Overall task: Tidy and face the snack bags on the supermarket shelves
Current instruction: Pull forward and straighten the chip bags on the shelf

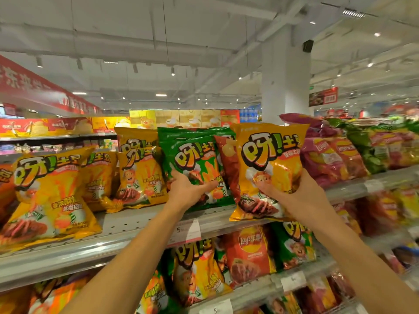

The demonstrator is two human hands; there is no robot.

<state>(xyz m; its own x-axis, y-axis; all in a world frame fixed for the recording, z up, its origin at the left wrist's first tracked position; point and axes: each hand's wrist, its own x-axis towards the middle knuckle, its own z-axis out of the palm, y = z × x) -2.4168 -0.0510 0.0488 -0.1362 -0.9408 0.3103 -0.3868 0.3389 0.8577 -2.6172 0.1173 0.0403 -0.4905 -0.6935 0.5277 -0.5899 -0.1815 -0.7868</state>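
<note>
The left hand [188,189] grips the green bag [195,162] standing on the shelf [127,225]. The right hand [292,196] holds the yellow bag [267,168] by its lower half, fingers curled round it.

A white ceiling [204,23] with spotlights spans the store; a white pillar [285,87] rises behind grey metal shelves [127,225], red banner [34,85] at left.

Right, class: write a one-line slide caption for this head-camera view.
Facing crisps: left hand grips a green bag on the shelf, right hand holds up a yellow bag.

Two bare forearms – no sleeves, watch or rings on left grip [189,189] or right grip [292,191]
</note>
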